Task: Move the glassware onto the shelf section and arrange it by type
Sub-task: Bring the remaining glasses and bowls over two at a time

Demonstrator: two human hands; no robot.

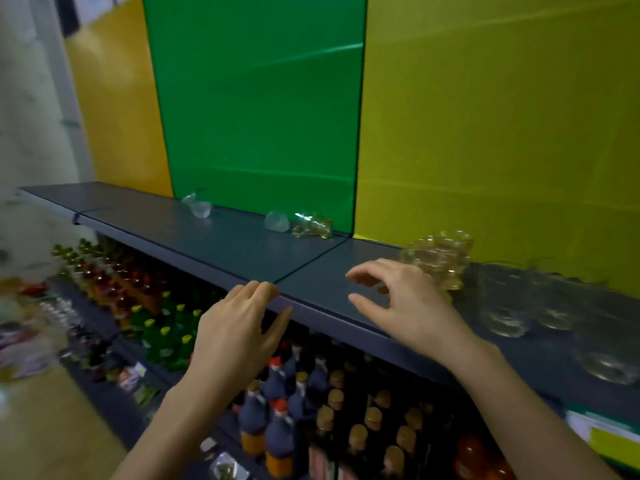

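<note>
The left hand rests spread on the shelf edge, its grip empty. The right hand hovers with its grip apart, bumpy glasses just beyond its fingers.

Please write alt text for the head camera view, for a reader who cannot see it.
Two bare hands reach to a dark shelf: the left hand rests on its front edge, the right hand hovers open beside stacked amber glasses. Clear glasses stand further right; bottles fill the shelves below.

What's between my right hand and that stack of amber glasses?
Nothing: in the head view the right hand sits just before the amber glasses.
</note>
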